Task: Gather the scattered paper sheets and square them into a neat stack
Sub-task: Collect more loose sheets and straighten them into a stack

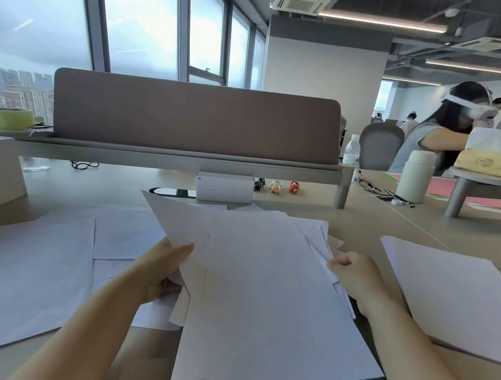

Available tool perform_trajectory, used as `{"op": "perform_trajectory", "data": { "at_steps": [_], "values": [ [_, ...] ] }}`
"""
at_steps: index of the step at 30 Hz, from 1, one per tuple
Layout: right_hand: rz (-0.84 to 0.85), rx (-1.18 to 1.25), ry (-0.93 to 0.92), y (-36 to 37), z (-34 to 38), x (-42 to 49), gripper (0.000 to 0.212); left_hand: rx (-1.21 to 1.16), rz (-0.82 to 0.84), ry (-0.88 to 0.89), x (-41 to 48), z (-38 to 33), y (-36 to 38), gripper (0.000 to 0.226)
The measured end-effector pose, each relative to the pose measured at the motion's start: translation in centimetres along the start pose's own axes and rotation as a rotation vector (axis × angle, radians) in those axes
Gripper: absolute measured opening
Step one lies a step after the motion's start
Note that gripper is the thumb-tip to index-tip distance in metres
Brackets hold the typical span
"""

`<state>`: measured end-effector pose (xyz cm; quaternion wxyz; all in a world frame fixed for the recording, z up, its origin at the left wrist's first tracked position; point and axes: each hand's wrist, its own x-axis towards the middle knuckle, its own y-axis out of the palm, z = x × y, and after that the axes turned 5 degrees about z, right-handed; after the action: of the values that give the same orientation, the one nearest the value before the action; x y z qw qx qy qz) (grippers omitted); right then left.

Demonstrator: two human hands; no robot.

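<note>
Beyond the fingers stands a brown partition with a white box below it; farther right, a white flask and water bottle on the desk.

Tall windows on the left, grey sky outside; brown divider panel along the far tabletop edge; strip lights overhead.

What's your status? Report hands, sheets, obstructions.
Gripping bundle: left hand at one edge, right hand at the other. Bundle fanned, not squared. Ungathered: left sheet, right sheet. Nothing blocking.
</note>
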<state>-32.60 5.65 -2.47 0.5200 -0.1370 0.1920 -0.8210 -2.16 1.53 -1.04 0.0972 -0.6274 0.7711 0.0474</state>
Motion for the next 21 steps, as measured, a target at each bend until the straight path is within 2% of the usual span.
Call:
{"op": "perform_trajectory", "data": {
  "at_steps": [6,7,9,13,14,16,21],
  "values": [
    [0.097,0.093,0.061,-0.3,0.3,-0.1,0.009,0.082,-0.142,0.044,0.8,0.3,-0.3,0.024],
    [0.084,0.108,0.071,-0.2,0.3,0.0,0.015,0.098,-0.148,0.026,0.8,0.3,-0.4,0.023],
    [0.098,0.139,0.080,-0.3,0.3,0.0,0.033,0.111,-0.136,-0.012,0.7,0.2,-0.5,0.021],
    [0.384,0.085,0.097,-0.9,0.5,-0.6,0.104,0.116,-0.133,-0.064,0.6,0.1,-0.5,0.019],
    [0.422,0.031,0.078,-0.9,0.5,-0.7,0.110,0.115,-0.133,-0.073,0.6,0.1,-0.5,0.019],
    [0.374,-0.063,0.036,-0.6,0.3,-0.6,0.100,0.118,-0.129,-0.079,0.6,0.2,-0.4,0.018],
    [0.107,-0.176,-0.038,1.1,0.2,-0.5,0.080,0.174,-0.093,-0.069,0.7,0.3,-0.5,0.018]
  ]
}}
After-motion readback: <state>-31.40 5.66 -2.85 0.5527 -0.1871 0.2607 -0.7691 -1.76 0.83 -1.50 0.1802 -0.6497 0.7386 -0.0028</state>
